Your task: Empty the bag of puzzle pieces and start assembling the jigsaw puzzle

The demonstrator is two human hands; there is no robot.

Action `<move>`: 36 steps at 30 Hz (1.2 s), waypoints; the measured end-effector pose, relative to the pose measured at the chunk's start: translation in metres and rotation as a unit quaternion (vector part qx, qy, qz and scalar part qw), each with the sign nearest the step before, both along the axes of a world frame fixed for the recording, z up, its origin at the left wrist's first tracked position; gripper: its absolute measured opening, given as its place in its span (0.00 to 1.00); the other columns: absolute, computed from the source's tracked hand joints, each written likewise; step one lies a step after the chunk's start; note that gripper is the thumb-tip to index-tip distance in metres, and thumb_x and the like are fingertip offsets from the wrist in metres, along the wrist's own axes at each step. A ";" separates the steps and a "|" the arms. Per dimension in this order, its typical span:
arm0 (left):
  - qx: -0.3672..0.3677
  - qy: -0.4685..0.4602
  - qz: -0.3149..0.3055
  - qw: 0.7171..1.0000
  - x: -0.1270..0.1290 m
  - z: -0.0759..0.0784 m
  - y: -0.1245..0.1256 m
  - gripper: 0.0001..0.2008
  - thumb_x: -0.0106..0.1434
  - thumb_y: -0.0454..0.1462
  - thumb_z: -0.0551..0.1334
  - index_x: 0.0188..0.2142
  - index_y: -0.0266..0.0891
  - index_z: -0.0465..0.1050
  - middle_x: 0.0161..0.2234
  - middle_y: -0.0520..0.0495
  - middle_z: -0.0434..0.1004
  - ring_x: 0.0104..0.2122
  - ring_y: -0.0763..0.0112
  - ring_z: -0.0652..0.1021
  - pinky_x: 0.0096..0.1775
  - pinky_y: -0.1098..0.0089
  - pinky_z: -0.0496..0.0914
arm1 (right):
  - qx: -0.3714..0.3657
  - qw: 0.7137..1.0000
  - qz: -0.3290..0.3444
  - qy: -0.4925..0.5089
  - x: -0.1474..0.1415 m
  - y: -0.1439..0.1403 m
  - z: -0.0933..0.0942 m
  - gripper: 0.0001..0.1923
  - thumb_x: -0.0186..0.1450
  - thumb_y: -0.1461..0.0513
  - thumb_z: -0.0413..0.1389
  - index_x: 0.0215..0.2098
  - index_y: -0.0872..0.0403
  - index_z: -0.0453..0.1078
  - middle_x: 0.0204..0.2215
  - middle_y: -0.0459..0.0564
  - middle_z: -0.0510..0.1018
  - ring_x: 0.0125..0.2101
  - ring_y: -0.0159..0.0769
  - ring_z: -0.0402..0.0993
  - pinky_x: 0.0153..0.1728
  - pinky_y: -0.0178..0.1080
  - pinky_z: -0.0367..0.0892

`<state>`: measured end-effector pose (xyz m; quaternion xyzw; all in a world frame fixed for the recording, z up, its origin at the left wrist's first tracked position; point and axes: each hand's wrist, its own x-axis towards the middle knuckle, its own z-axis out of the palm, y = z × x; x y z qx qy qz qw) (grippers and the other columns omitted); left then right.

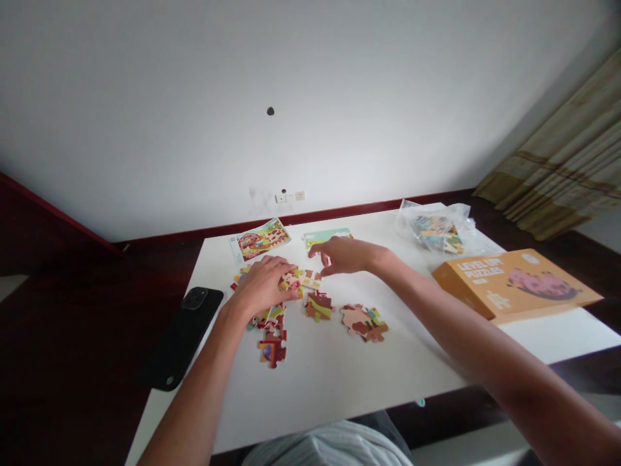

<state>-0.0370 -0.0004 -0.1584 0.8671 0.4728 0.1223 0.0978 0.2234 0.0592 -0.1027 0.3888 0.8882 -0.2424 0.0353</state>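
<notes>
My left hand (263,283) rests palm down on a joined cluster of colourful jigsaw pieces (301,279) near the middle of the white table (339,375). My right hand (345,254) hovers just beyond that cluster, fingertips curled down at its far right edge; whether it pinches a piece is unclear. Loose piece groups lie nearer me: one red-and-yellow (272,348), one brown-and-green (319,306), one pink-and-brown (363,322).
A black phone (182,336) overhangs the table's left edge. Two picture cards (259,239) (327,235) lie at the far side. A clear bag of pieces (438,231) and an orange puzzle box (514,285) sit at the right. A curtain hangs far right.
</notes>
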 end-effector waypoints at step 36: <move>0.068 -0.122 0.109 0.984 -0.006 0.028 -0.005 0.06 0.71 0.37 0.62 0.38 0.43 0.78 0.40 0.50 0.84 0.41 0.64 0.81 0.46 0.64 0.71 | -0.066 0.994 0.067 -0.057 0.008 -0.003 0.008 0.17 0.67 0.65 0.61 0.54 0.50 0.78 0.43 0.50 0.85 0.42 0.40 0.81 0.40 0.37 0.68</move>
